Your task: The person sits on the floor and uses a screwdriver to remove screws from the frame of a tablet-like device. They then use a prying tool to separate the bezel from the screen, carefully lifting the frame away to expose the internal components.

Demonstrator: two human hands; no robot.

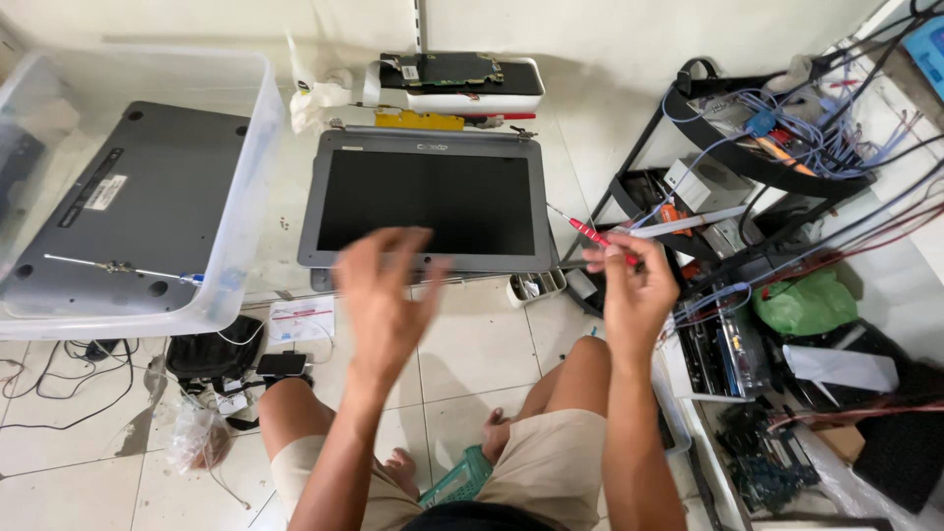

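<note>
**Person sitting on the floor over an opened laptop, screwdriver in the right hand**

A person is sitting cross-legged on the tiled floor (472,354), facing a grey laptop (428,202) that is lying flat with its dark screen panel up, just beyond the knees. To the left, a clear bin (246,167) is holding a grey laptop base (147,206) turned underside up, with a thin tool (118,266) lying across it. To the right, a black rack (708,118) is carrying a tangle of wires and parts. Behind the laptop, a white device (472,93) with a circuit board (442,69) on top is resting against the wall.

The risks, as a judgement: the screwdriver tip is hovering close to the screen's right edge, so a slip could scratch or crack the panel. The left hand is blurred with motion directly above the glass, and a careless drop could press on it. Loose screws could be rolling off among the floor clutter.

The left hand (385,285) is raised over the laptop's front edge, fingers spread and open, holding nothing. The right hand (634,285) is lifted at the laptop's right side, closed around a red screwdriver (593,234), pinching its handle between thumb and fingertips, the shaft pointing up and left toward the screen.
</note>
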